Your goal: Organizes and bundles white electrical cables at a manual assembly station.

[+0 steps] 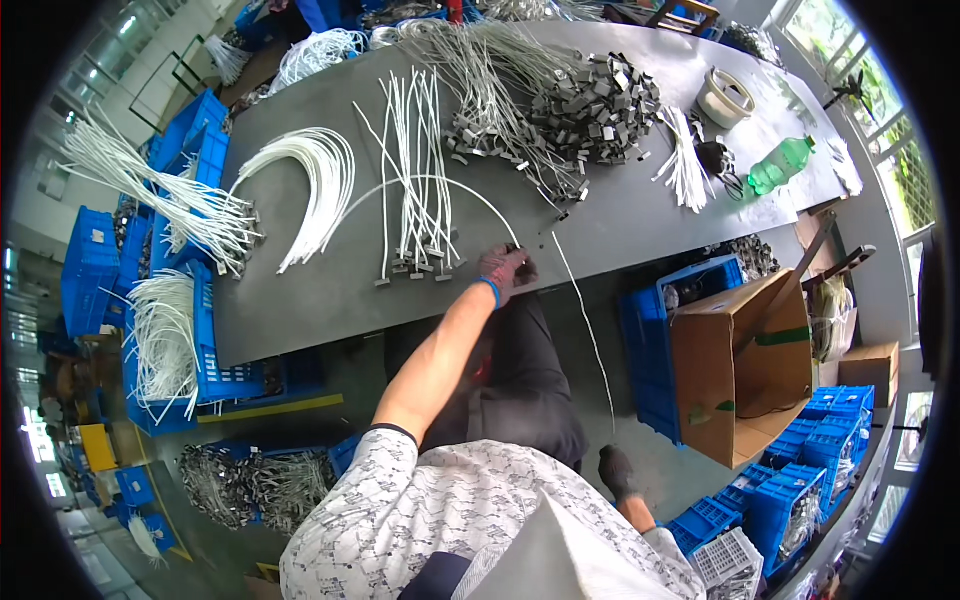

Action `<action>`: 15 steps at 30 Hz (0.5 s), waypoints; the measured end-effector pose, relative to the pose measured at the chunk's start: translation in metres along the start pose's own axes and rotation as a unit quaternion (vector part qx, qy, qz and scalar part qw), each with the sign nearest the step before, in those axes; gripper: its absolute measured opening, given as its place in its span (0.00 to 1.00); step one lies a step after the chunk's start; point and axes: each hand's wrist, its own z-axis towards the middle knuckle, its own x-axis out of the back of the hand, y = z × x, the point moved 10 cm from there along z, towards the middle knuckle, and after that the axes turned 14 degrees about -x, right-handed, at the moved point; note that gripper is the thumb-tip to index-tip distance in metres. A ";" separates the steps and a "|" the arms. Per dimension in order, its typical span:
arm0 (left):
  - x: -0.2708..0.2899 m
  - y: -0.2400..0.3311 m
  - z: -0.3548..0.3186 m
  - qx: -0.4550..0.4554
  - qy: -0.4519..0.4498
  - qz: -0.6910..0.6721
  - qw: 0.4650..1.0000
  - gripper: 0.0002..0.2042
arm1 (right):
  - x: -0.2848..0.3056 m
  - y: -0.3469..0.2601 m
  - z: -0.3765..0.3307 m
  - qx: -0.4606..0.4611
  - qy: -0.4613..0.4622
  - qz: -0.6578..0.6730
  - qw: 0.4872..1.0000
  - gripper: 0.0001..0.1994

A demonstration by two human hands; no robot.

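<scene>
My left hand [507, 272], in a reddish-grey glove, is closed at the table's near edge on one end of a white cable [430, 179]. That cable arches left over a row of white cables with small grey end pieces [415, 225]. My right hand [617, 472], in a dark glove, is low beside my right thigh, fingers drawn together. A thin white wire [590, 330] runs from the tabletop over the edge down to its fingertips; the exact grip is small and unclear. Left of the row lies a curved bundle of white cables [325, 180].
The grey table [300, 310] also bears a heap of grey-ended wires [600, 110], a short white bundle [685, 165], a beige bowl [725, 98] and a green bottle [782, 166]. Blue crates [205, 340] with cables stand left. A cardboard box [740, 365] and a blue crate [645, 350] stand right.
</scene>
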 end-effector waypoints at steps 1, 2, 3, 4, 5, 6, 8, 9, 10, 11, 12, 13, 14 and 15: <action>0.011 -0.005 0.007 -0.019 0.003 0.043 0.999 0.06 | 0.004 -0.013 -0.003 0.012 0.030 0.011 0.999 0.13; 0.008 -0.013 0.007 -0.036 0.054 0.026 0.998 0.05 | 0.012 -0.022 0.004 0.017 0.065 0.025 0.997 0.13; 0.011 -0.015 0.010 -0.051 0.077 0.040 0.995 0.05 | 0.022 -0.048 0.014 0.040 0.073 0.028 0.996 0.13; -0.009 -0.016 0.005 -0.058 0.088 0.005 0.994 0.06 | 0.020 -0.053 0.018 0.017 0.052 0.014 0.998 0.12; -0.029 -0.008 0.001 -0.078 0.110 -0.014 0.991 0.07 | 0.024 -0.061 0.017 -0.009 0.031 0.000 0.999 0.12; -0.041 0.014 -0.002 -0.110 0.120 -0.040 0.986 0.07 | 0.040 -0.090 0.015 0.057 0.056 -0.044 0.996 0.10; -0.045 0.053 0.000 -0.175 0.139 -0.082 0.971 0.06 | 0.059 -0.111 0.032 0.043 0.064 -0.025 0.997 0.10; -0.039 0.072 0.009 -0.185 0.140 -0.081 0.969 0.06 | 0.067 -0.116 0.039 0.017 0.065 -0.008 0.998 0.09; -0.023 0.107 0.014 -0.277 0.149 -0.054 0.948 0.07 | 0.072 -0.124 0.043 0.031 0.067 -0.011 0.997 0.09; -0.021 0.143 0.010 -0.358 0.152 -0.027 0.921 0.09 | 0.075 -0.121 0.046 0.037 0.084 -0.052 0.994 0.08; -0.014 0.158 0.010 -0.357 0.188 -0.027 0.914 0.09 | 0.078 -0.118 0.049 0.042 0.101 -0.093 0.990 0.08; -0.025 0.181 -0.002 -0.389 0.181 -0.013 0.903 0.09 | 0.079 -0.110 0.049 0.039 0.103 -0.092 0.990 0.08; -0.024 0.192 -0.010 -0.409 0.183 -0.003 0.894 0.10 | 0.078 -0.105 0.050 0.044 0.103 -0.103 0.988 0.07; -0.023 0.202 -0.018 -0.428 0.185 0.007 0.885 0.11 | 0.076 -0.104 0.052 0.048 0.102 -0.114 0.987 0.07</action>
